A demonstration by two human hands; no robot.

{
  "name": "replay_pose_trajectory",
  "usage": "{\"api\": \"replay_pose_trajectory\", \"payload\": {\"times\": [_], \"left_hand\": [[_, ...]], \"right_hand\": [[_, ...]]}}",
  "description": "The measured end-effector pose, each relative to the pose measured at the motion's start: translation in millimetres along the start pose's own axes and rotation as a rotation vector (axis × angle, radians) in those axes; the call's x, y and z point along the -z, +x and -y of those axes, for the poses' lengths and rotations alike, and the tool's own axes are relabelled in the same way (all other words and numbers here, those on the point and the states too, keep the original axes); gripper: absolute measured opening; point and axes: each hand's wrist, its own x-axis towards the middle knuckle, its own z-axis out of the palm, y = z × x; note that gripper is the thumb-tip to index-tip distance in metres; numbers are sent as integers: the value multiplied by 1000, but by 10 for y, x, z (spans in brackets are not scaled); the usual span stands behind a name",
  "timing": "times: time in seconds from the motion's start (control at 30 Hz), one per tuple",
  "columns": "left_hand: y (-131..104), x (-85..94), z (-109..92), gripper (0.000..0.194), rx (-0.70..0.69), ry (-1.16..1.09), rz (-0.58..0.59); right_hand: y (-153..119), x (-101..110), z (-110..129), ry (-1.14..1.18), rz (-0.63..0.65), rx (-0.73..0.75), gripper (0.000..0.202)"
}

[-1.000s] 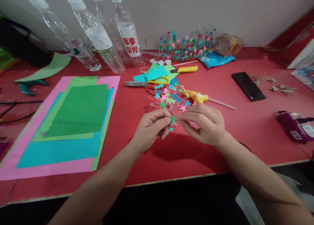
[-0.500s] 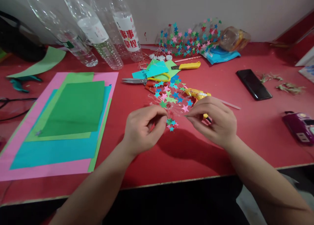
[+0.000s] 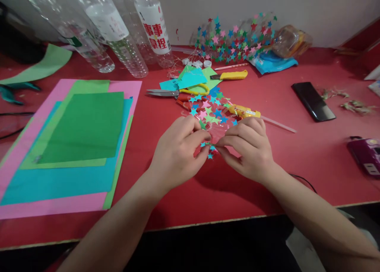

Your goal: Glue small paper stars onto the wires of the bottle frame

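Over the red table, my left hand (image 3: 181,151) and my right hand (image 3: 249,147) are nearly fingertip to fingertip, each closed in a pinch. A small green paper piece (image 3: 217,145) shows at my right fingertips; its outline is too small to tell. What my left fingertips pinch is hidden. Below the fingertips hang or lie a few small blue paper stars (image 3: 210,156). Just beyond the hands is a clear plastic piece covered with coloured paper stars (image 3: 208,110). A yellow glue gun (image 3: 244,111) with a clear glue stick lies behind my right hand.
Stacked coloured paper sheets (image 3: 86,125) lie at left. Scissors (image 3: 164,93), a yellow utility knife (image 3: 233,75) and plastic bottles (image 3: 154,30) are behind. A star-covered clear piece (image 3: 234,38) leans by the wall. A phone (image 3: 314,101) and purple power socket (image 3: 366,155) are at right.
My right hand has moved left with the small green piece, and my left hand slightly right, so the fingertips have come together. The view has shifted a little.
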Motion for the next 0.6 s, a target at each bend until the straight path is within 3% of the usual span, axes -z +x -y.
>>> {"api": "replay_pose_trajectory", "payload": {"times": [0.6], "left_hand": [[-32,-11,-31,10,10,-47,-3]], "right_hand": [[-10,-55,32,-43,-30,-19,5]]}}
